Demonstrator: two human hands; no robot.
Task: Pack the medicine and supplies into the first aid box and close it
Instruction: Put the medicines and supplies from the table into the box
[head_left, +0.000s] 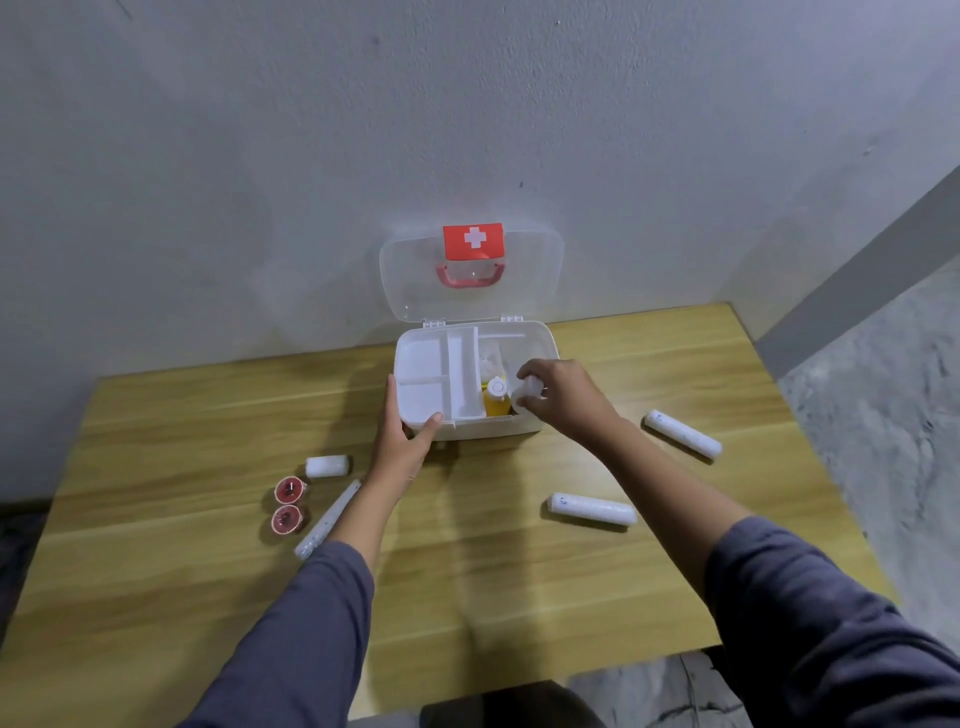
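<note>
The white first aid box (540, 343) stands open at the table's back, its clear lid (535, 280) leaning on the wall. A white divided tray (421, 364) fills the box's left half. A yellow bottle (497, 400) with a white cap stands in the right half. My left hand (408, 436) grips the box's front left corner. My right hand (558, 397) holds a small white bottle (529, 393) over the right compartment. On the table lie three long bandage rolls (592, 511) (683, 434) (328, 519), a short roll (326, 466) and two red tape rolls (288, 504).
The wooden table (467, 571) meets a grey wall at the back. Its right edge drops to a mottled floor (883, 415). A dark chair edge (509, 701) shows beyond the table's front edge.
</note>
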